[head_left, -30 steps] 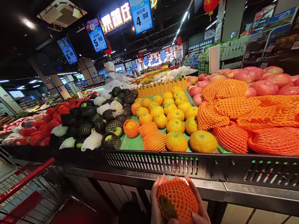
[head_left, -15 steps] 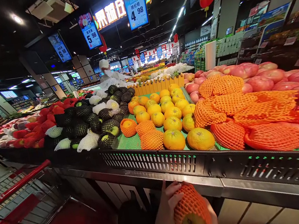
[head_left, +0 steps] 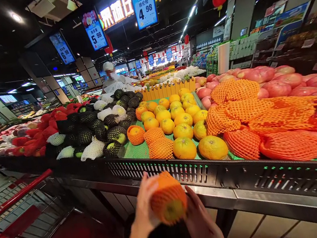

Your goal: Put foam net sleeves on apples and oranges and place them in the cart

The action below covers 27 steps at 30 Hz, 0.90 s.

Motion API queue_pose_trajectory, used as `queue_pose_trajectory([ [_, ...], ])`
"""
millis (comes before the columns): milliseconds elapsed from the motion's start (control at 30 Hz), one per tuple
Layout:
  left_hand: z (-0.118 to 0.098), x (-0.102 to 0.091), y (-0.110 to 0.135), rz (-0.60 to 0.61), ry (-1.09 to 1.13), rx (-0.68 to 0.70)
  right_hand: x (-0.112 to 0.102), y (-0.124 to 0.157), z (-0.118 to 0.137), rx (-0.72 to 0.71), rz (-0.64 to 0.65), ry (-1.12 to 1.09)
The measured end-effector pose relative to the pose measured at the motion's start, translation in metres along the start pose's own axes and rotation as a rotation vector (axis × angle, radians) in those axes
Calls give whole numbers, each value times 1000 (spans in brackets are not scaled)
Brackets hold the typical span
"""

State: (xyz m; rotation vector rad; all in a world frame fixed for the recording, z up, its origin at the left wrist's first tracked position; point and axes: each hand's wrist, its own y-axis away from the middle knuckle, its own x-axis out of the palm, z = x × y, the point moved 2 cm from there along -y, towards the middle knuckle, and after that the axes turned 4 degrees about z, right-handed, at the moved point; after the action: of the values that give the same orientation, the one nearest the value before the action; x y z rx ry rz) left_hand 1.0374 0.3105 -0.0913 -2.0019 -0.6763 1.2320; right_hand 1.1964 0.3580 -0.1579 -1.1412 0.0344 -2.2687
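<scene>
In front of the fruit stand, my left hand (head_left: pixel 146 201) is closed around an orange in an orange foam net sleeve (head_left: pixel 168 197). The fruit's bare yellow-green end faces me through the sleeve's opening. To the right of it, my right hand (head_left: pixel 202 218) has its fingers stretched out beside the fruit; whether they touch it I cannot tell. Just beyond, bare oranges (head_left: pixel 184 148) lie in rows on green mesh, with several sleeved oranges (head_left: pixel 161 149) at their front left.
A black slatted crate edge (head_left: pixel 160 170) and metal ledge (head_left: pixel 218 197) run before me. Green apples in black nets (head_left: pixel 101 131) lie left, and large pink fruit (head_left: pixel 275 87) with orange nets (head_left: pixel 279 111) right. A red-handled cart (head_left: pixel 18 195) stands at left. A person (head_left: pixel 110 76) is behind the stand.
The netted orange has moved up and left, carried in my left hand. My right hand has come away from around it to its right side, with the fingers straighter.
</scene>
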Motion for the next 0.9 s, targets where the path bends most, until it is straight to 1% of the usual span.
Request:
queue_pose_trajectory([
  [33,7,-18,-18,-19,-38,15,-3,0,5,-20,-22,4],
  [67,15,-36,-37,-13,-89,22,-8,0,11,-36,-56,19],
  [100,22,-53,-57,18,-151,15,-15,0,19,-43,-99,39],
  [167,38,-80,-97,148,-276,-50,-29,0,35,-26,-173,90],
  [233,52,-95,-129,329,-344,-136,-40,1,53,-16,-230,129],
  [267,59,-98,-141,425,-353,-167,-45,1,61,-29,-262,147],
  [333,71,-94,-155,591,-343,-207,-50,2,78,-80,-326,186],
  [367,77,-89,-158,639,-322,-217,-52,2,85,-105,-351,210],
  [400,84,-83,-159,661,-291,-222,-53,2,92,-127,-362,237],
  [433,89,-76,-159,654,-250,-220,-54,2,98,-153,-366,266],
  [533,106,-57,-154,568,-138,-227,-57,0,119,-265,-340,414],
  [600,114,-51,-151,553,-161,-232,-56,-5,137,-376,-293,571],
  [633,118,-51,-150,551,-236,-221,-54,-9,147,-443,-266,662],
  [700,124,-57,-149,530,-470,-169,-45,-21,168,-599,-216,859],
  [767,130,-67,-148,490,-685,-132,-33,-39,188,-742,-185,1087],
  [800,133,-72,-145,478,-737,-133,-27,-51,196,-790,-167,1212],
  [867,138,-79,-137,488,-749,-161,-17,-80,205,-815,-126,1490],
  [900,140,-82,-132,496,-739,-180,-14,-94,206,-798,-95,1623],
])
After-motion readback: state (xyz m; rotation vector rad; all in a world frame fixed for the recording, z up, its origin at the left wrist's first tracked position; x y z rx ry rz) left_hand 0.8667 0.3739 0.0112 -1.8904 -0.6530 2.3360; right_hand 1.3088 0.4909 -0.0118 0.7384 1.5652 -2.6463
